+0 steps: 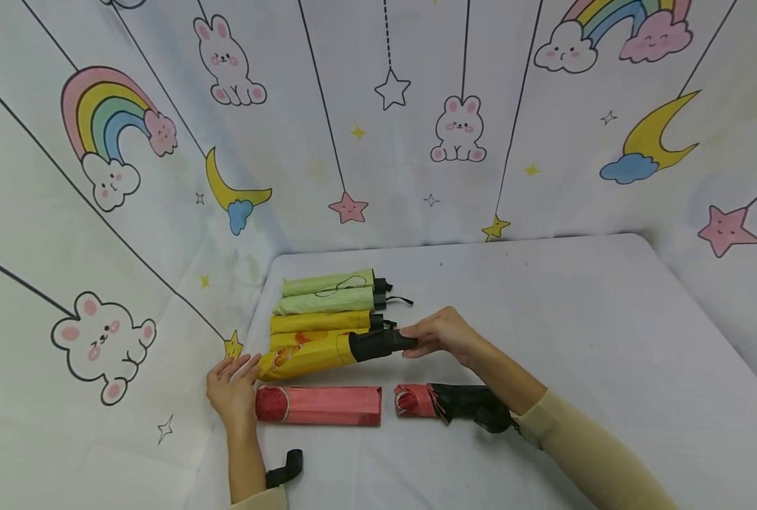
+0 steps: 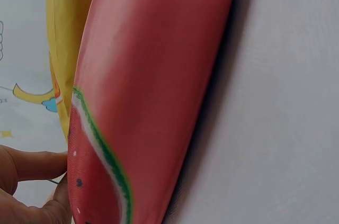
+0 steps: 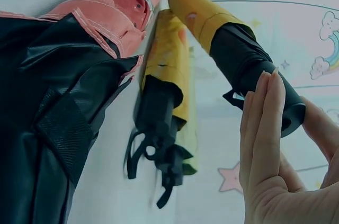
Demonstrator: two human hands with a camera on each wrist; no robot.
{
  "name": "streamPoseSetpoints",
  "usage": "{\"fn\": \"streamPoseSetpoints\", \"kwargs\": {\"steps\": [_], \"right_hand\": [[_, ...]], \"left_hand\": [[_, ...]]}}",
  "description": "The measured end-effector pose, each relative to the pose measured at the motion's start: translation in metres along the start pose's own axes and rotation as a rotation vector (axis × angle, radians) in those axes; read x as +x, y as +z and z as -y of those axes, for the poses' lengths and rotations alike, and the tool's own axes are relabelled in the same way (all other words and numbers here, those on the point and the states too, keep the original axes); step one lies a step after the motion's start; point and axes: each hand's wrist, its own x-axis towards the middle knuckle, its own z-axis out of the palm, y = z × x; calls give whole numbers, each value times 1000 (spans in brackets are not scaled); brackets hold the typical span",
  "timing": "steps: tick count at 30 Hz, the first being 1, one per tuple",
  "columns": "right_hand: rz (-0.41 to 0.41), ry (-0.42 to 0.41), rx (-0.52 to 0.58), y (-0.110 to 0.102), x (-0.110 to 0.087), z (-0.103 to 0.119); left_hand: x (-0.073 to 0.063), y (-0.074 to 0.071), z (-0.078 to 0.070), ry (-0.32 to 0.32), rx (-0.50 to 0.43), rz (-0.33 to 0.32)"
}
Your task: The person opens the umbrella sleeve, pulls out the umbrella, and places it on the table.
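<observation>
Both hands hold a folded yellow umbrella [image 1: 311,356] with a black handle, slightly tilted, its right end higher. My right hand [image 1: 445,333] pinches the handle's end between thumb and straight fingers, as the right wrist view also shows. At the opposite end, my left hand [image 1: 233,389] grips the tip of the yellow sleeve between thumb and fingers. Just in front lies a pink sleeve [image 1: 334,405] with a watermelon print, which fills much of the left wrist view. Beneath my right forearm is a pink and black folded umbrella [image 1: 461,401], partly hidden.
Behind the held umbrella lie two more yellow umbrellas, the farther one [image 1: 317,321] fully seen, and two light green umbrellas [image 1: 324,302] in a row. A black curved handle [image 1: 286,469] shows beside the left forearm. A patterned curtain [image 1: 391,163] borders the white table [image 1: 544,304].
</observation>
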Motion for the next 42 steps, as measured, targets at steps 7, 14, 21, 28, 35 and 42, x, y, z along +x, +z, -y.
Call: {"fn": "streamPoseSetpoints", "kwargs": {"steps": [7, 14, 21, 28, 35, 42], "right_hand": [[3, -14, -1, -3, -6, 3], [-8, -25, -16, -9, -13, 5], [-23, -20, -28, -14, -16, 3], [-18, -26, -37, -25, -22, 1], [-31, -40, -54, -32, -28, 3], [-27, -48, -35, -38, -35, 2]], "left_hand": [[-1, 1, 0, 0, 17, -7], [-1, 1, 0, 2, 8, -12], [-2, 1, 1, 13, -15, -11], [-3, 2, -1, 8, -54, -13], [-2, 1, -1, 18, -91, -10], [-2, -1, -1, 12, -54, -8]]}}
